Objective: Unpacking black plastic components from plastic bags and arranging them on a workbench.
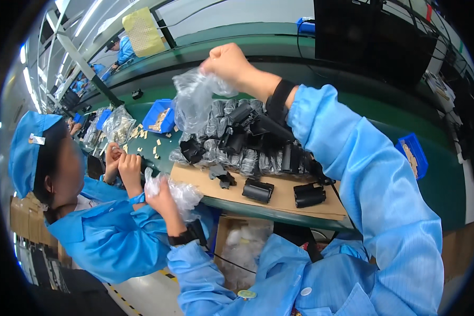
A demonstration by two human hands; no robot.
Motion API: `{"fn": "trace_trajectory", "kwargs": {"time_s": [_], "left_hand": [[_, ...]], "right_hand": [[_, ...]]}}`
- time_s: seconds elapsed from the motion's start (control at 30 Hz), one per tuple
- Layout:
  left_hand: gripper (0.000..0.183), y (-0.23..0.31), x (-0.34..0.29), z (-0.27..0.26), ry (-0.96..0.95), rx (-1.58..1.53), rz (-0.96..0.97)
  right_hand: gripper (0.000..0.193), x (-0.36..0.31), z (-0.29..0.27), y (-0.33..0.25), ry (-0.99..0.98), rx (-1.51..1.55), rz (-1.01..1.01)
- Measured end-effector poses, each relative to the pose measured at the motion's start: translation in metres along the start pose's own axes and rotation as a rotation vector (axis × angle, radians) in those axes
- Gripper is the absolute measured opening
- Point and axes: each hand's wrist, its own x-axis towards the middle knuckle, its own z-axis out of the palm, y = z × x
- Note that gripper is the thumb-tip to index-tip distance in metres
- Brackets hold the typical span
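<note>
Plastic bag (190, 104), clear and loosely bunched, hangs from our right hand (227, 62), up high over the far edge of the parts pile! Those right fingers are curled together, clamped on the bag's top. Down at near left, our left hand (164, 204) is closed around crumpled clear film (187, 196), just off the bench edge; its fingertips are partly buried in plastic, so we can't tell how each one sits.

Between our arms we've got a heap of bag-wrapped black parts (210, 152), with bare black housings lying on top. Nearer us, on a flat cardboard sheet (283, 203), sit two ribbed black housings, the left one (258, 191) and the right one (309, 195), well apart, plus a small dark grey piece (221, 176) to their left.

Wider now: a blue bin (169, 125) of tan pieces stands at far left, with more tan bits scattered beside it on the green bench (442, 196), and another blue bin (421, 158) sits at right. Below the near edge, a cardboard box (224, 227) holds clear plastic. On our left, a co-worker (105, 231) in blue has both hands raised close together.
</note>
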Motion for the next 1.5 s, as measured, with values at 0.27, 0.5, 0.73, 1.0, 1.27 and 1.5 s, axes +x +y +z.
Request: {"fn": "trace_trajectory", "kwargs": {"time_s": [0.27,0.5,0.73,1.0,1.27,1.5], "left_hand": [[0.068,-0.032,0.072,0.024,-0.504,0.346,0.055],[0.027,-0.042,0.084,0.029,-0.568,0.480,0.045],[0.022,-0.037,0.062,0.008,-0.305,0.518,0.048],[0.019,-0.027,0.046,0.004,-0.082,0.618,0.235],[0.020,-0.032,0.061,0.004,-0.072,0.810,0.396],[0.016,-0.052,0.096,-0.023,-0.134,-0.343,-0.412]], "right_hand": [[0.012,-0.029,0.088,0.040,-0.371,-1.232,-0.633],[0.015,-0.023,0.151,0.102,-0.560,-1.099,-0.421],[0.017,-0.012,0.195,0.148,-0.599,-0.831,-0.194],[0.009,-0.009,0.233,0.111,-0.518,-0.848,-0.385],[0.015,-0.008,0.209,0.139,-0.398,-0.859,-0.392],[0.028,0.056,0.159,0.100,-0.385,-0.464,-0.242]]}}
